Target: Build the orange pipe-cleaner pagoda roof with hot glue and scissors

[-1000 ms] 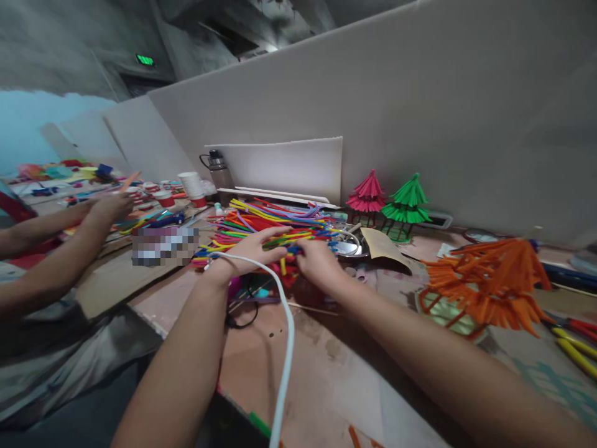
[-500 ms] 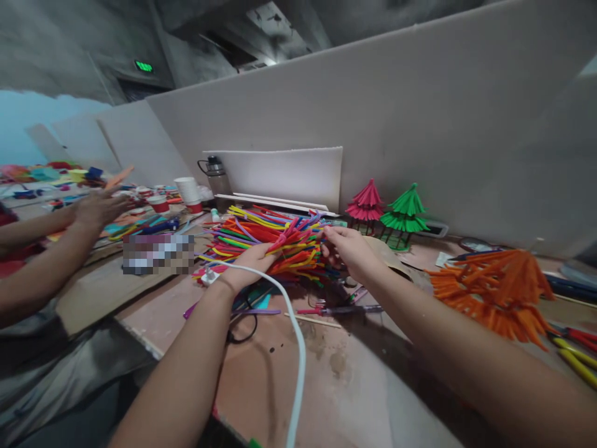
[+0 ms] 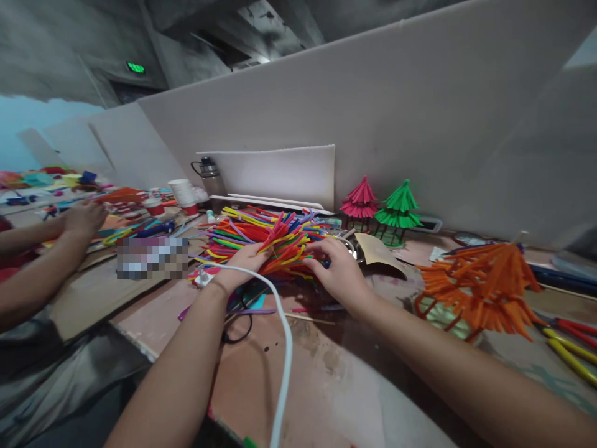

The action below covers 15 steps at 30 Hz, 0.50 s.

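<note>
A large heap of coloured pipe cleaners [image 3: 228, 239] lies across the middle of the table. My left hand [image 3: 245, 262] rests on its near side, fingers sunk among the stems, so their grip is hidden. At the heap's right end is my right hand [image 3: 338, 270], its thumb and fingers apart at the stem tips, with nothing visibly held. A white cable [image 3: 285, 348] passes over my left wrist. Behind and to the right stand a pink tree [image 3: 360, 202] and a green tree [image 3: 400, 208]; a larger orange tree [image 3: 485, 286] is nearer, beside my right forearm.
Another person's hands [image 3: 84, 221] work at the left. Paper cups [image 3: 183, 194] and a bottle [image 3: 212, 177] stand behind the heap. Pliers with yellow and red handles [image 3: 566, 354] lie at the right edge. A curved brown sheet [image 3: 379, 254] sits beyond my right hand.
My right hand has moved down and its fingers have spread. My left hand stays on the heap. The other person's hands have lowered at the left. The view has shifted slightly.
</note>
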Each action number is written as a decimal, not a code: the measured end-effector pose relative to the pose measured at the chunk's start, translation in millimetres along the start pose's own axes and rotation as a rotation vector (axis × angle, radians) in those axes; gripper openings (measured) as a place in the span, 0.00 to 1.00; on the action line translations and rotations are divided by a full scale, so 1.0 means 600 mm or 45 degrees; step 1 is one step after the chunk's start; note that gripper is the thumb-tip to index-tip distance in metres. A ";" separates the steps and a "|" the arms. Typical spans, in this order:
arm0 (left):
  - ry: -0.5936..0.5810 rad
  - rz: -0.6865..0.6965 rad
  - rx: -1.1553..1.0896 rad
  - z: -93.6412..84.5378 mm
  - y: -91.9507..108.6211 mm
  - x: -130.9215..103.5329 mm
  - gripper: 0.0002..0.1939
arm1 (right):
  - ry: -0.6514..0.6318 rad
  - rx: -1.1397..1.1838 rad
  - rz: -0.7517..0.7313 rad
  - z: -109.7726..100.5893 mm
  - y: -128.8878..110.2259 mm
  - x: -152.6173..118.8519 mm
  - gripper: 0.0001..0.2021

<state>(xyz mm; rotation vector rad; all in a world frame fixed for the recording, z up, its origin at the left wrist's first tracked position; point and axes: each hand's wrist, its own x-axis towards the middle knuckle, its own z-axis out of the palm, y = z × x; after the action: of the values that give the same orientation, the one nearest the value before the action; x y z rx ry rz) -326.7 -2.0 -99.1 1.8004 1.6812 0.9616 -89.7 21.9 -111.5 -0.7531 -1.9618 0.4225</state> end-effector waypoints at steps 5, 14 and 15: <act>-0.002 0.056 0.010 0.006 -0.006 0.005 0.36 | 0.036 -0.177 -0.209 0.010 0.007 0.006 0.03; 0.020 0.286 0.209 0.018 0.026 -0.004 0.30 | 0.015 -0.201 -0.161 0.005 0.022 0.013 0.06; -0.034 0.307 0.253 0.021 0.030 -0.007 0.34 | 0.028 -0.173 -0.130 0.006 0.023 0.016 0.06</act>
<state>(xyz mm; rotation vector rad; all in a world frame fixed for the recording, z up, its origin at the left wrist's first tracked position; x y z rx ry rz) -305.6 -6.8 -94.4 2.1762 1.6176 0.8881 -91.5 38.7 -114.9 -0.7359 -2.0133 0.2203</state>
